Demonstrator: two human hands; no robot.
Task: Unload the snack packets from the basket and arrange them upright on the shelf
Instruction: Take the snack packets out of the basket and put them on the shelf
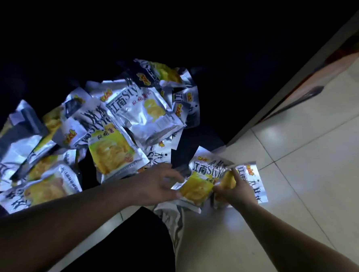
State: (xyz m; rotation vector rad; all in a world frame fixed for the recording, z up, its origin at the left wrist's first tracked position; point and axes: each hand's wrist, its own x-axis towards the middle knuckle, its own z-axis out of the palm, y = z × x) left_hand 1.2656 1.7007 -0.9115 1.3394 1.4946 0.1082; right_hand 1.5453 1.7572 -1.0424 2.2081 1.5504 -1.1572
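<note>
Two packets sit in our grasp above the pale floor tiles. Our left hand curls its fingers round the edge of the yellow-fronted packet, and our right hand pinches the silver packet just beside it, the two overlapping. Beyond our left hand, the heap of packets lies jumbled, mostly face up, in the basket, too dark for us to trace its rim.
</note>
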